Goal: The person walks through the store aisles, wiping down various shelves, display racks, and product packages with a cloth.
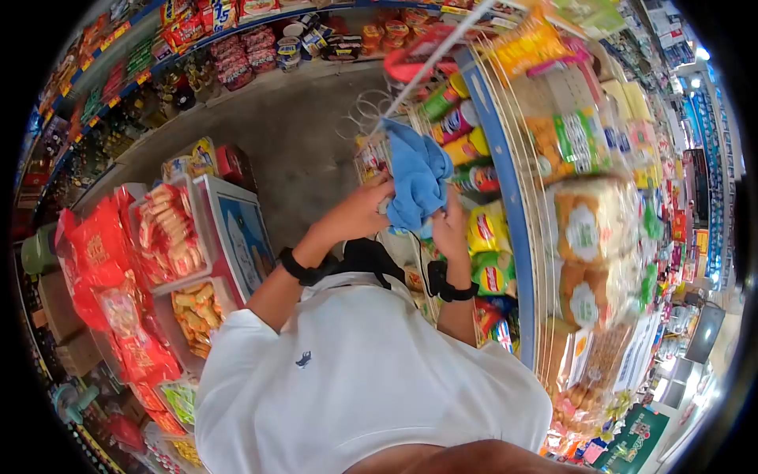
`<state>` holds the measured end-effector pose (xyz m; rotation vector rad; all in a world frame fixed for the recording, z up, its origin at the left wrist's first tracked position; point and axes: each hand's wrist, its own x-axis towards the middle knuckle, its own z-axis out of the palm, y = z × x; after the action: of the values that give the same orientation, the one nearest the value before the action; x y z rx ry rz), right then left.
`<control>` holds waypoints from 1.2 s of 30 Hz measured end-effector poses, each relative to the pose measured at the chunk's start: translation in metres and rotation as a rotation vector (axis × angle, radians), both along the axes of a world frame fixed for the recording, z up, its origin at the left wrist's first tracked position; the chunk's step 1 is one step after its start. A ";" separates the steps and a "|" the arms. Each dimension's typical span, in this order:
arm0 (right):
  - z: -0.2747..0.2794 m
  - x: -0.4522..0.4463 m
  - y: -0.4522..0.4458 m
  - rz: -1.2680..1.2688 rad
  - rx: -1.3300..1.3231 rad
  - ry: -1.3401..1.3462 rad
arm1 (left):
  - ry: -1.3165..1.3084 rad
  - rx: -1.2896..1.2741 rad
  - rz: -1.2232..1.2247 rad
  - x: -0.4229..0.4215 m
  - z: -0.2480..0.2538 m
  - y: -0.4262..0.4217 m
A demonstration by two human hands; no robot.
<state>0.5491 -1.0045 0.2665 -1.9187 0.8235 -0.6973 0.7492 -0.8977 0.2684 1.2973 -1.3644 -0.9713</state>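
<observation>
A crumpled blue cloth is bunched up in front of my chest, between both hands. My left hand grips its left side, fingers curled into the folds. On the cloth's lower right, my right hand has its fingers closed on the fabric; some of them are hidden behind it. Just beyond the cloth stands a white metal rod with thin wire loops beside it. Both wrists wear black bands.
Close on my right is a shelf rack with a blue edge, holding chip bags and packaged bread. Bins of wrapped snacks stand on my left. Stocked shelves line the far side beyond the grey floor.
</observation>
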 end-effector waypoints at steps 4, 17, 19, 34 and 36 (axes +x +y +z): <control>-0.005 0.065 -0.027 -0.038 0.094 0.012 | 0.072 -0.090 0.119 0.056 -0.028 -0.030; 0.052 0.316 -0.161 0.506 0.251 -0.290 | -0.508 -0.118 0.177 0.279 -0.038 -0.171; 0.053 0.326 -0.181 0.450 0.174 -0.178 | -0.643 0.073 0.030 0.315 -0.067 -0.192; -0.066 0.378 -0.246 -0.337 0.209 -0.168 | 0.675 0.495 -0.968 0.413 -0.054 -0.468; -0.035 0.399 -0.239 -0.524 0.256 -0.292 | 0.706 0.522 -1.142 0.416 -0.046 -0.503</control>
<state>0.9477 -1.2433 0.2313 -1.3361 1.1752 -1.0958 1.1650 -1.4004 0.2225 0.2646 -1.2423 -2.3974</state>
